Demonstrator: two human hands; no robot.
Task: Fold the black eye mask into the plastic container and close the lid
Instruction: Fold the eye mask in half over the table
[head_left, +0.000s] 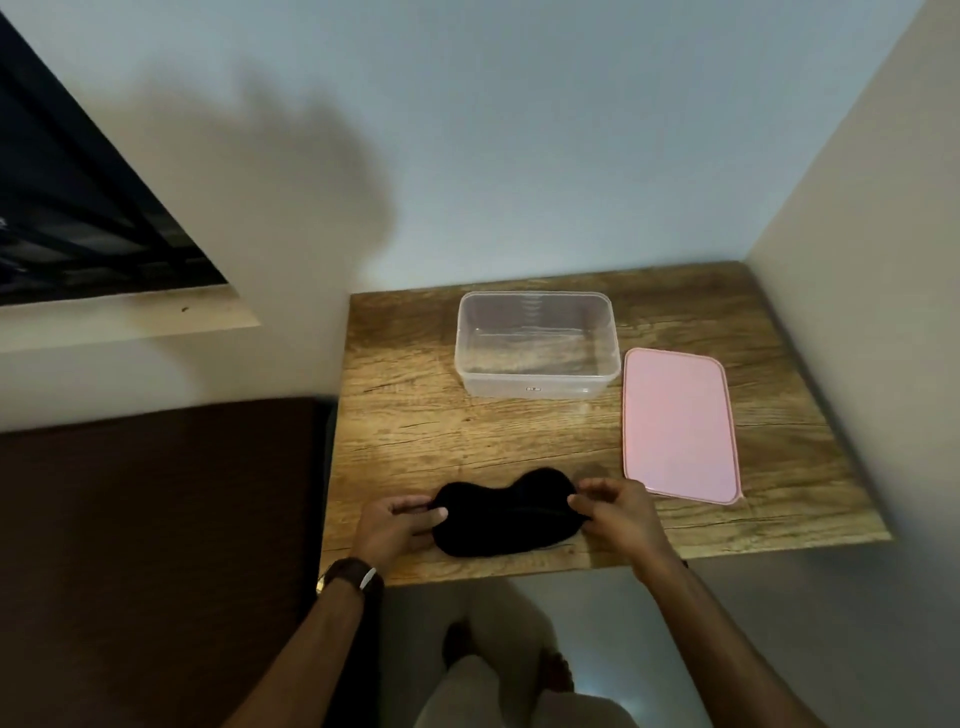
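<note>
Black eye mask (506, 517) flat between left hand (395, 527), right hand (615, 512)

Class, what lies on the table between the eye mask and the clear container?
Nothing: in the head view, only bare wooden table separates the eye mask from the container.

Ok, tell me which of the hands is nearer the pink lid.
Right. The right hand pinches the eye mask's right end, just in front of the pink lid's near-left corner. The left hand holds the mask's far end, a full mask-length further left.
</note>
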